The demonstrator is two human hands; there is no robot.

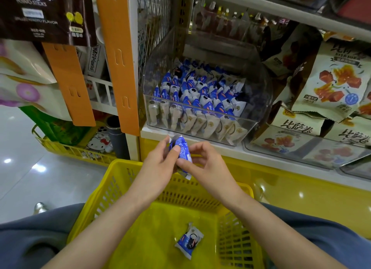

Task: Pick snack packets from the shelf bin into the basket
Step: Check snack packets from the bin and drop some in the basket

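Bright overhead light, floor (30, 164) glare, blurred bowed edges.

One packet (189, 241) in basket (120, 180), seemingly below bin (249, 126).

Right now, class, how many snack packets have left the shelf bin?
2: one packet lies on the floor of the yellow basket; another packet is held between both hands above the basket's far rim. None seems hidden.

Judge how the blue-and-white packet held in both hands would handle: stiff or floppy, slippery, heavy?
The packet probably feels light: fingertips alone of left hand and right hand hold it. Its glossy wrapper looks somewhat slippery. Crimped ends suggest soft, crinkly film, likely floppy.
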